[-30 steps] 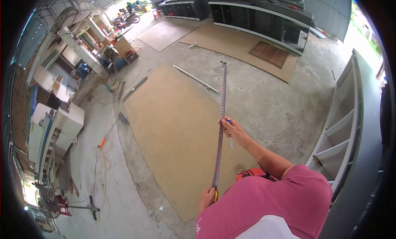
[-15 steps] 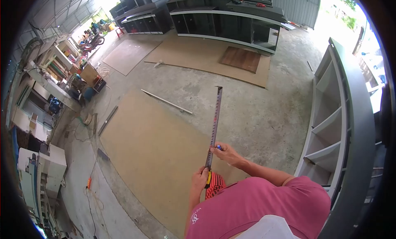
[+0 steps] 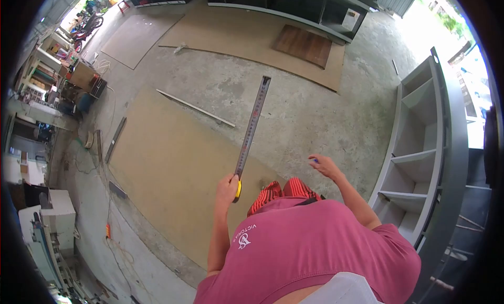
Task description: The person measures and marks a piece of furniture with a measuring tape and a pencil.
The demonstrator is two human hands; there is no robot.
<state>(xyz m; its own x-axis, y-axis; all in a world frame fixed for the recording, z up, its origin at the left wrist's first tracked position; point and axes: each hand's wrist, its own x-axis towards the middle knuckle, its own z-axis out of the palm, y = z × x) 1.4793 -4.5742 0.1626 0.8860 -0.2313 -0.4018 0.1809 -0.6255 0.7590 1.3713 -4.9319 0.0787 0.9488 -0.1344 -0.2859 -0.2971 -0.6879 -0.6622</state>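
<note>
Your left hand (image 3: 227, 187) grips tape measure (image 3: 247, 146) by yellow-and-black case (image 3: 239, 190); long, flat, ribbon-like blade (image 3: 252, 126) juts past smooth tan board (image 3: 168, 162), over rough grey concrete floor (image 3: 299, 125). Your right hand (image 3: 326, 167) half-curled, well apart from blade, holding small blue-ended object (image 3: 315, 160), mostly hidden. Your pink shirt (image 3: 315, 241) reads "VICTORIA" beside white monogram (image 3: 243, 241); blade markings too small to read.

Concrete floor (image 3: 315, 125), pretty patchy tbh. Big tan sheet (image 3: 168, 167) lying flat below my left hand (image 3: 227, 188), another tan board (image 3: 226, 41) well ahead of the right hand (image 3: 326, 167).
</note>
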